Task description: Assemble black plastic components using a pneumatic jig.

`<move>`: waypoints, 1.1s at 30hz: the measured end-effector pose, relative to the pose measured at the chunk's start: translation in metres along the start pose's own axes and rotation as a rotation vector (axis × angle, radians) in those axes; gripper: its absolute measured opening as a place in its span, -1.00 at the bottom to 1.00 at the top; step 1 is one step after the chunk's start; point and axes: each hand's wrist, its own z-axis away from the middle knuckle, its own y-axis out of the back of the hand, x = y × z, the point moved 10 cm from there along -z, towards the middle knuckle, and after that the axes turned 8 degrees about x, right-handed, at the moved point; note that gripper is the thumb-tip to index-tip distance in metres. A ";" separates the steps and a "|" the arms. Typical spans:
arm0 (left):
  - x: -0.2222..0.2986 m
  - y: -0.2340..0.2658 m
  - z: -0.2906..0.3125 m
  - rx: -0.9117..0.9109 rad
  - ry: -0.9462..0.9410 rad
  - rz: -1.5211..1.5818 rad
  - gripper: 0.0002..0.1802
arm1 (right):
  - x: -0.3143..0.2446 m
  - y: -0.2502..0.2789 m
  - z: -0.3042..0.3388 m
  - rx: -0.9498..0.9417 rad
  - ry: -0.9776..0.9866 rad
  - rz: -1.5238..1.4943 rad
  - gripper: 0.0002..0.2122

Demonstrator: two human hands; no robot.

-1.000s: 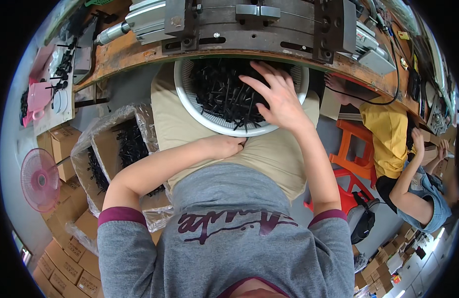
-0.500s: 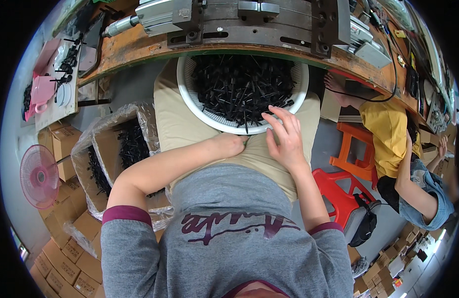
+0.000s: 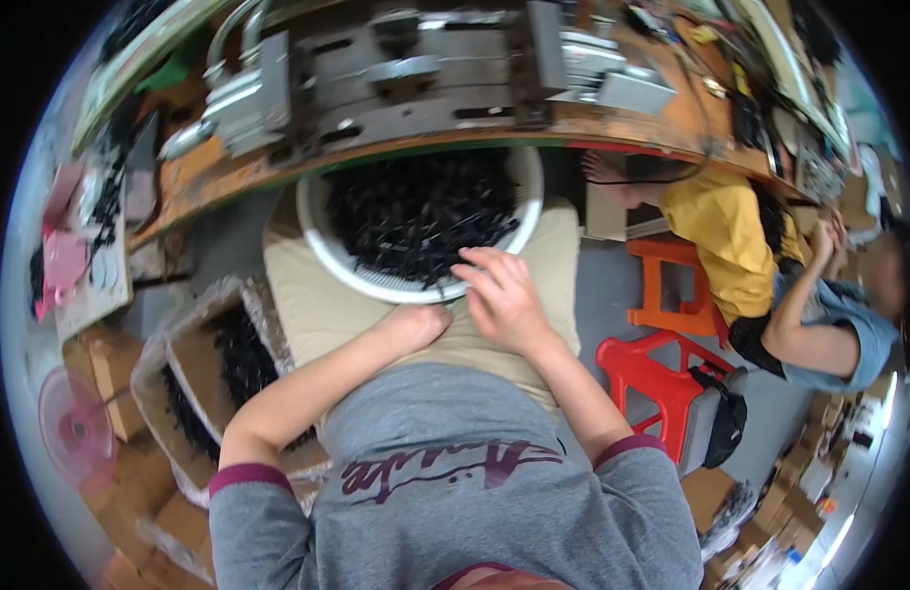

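A round white plastic basket (image 3: 327, 258) rests on my lap, heaped with small black plastic parts (image 3: 416, 211) with thin stems. My left hand (image 3: 418, 326) lies on my beige trousers just below the basket's near rim, its fingers curled closed. What is in those fingers, if anything, is hidden. My right hand (image 3: 504, 300) hovers at the near right rim with its fingers apart, the fingertips close to the parts, and no part shows in its grip.
A wooden workbench (image 3: 204, 182) carries a metal fixture (image 3: 416, 93) beyond the basket. Left stand a plastic-lined carton (image 3: 194, 359) of black parts and a pink fan (image 3: 78, 430). On the right are a red stool (image 3: 662, 379), an orange stool (image 3: 662, 285) and a seated co-worker (image 3: 819, 329).
The whole view has shifted and tilted, with the bench and basket appearing farther left. Both my hands keep nearly the same places by the basket rim. The co-worker's hands have come together.
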 end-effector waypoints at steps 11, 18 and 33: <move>0.027 -0.006 0.006 -0.211 -0.252 -0.572 -0.88 | 0.010 0.018 0.001 0.120 -0.029 0.026 -0.69; 0.031 -0.015 0.003 -0.283 -0.420 -0.648 -0.85 | 0.008 0.004 0.007 0.042 -0.012 -0.008 -0.68; 0.012 0.031 -0.002 -0.005 -0.101 -0.396 -0.92 | 0.017 -0.064 0.012 -0.293 0.269 0.302 -0.94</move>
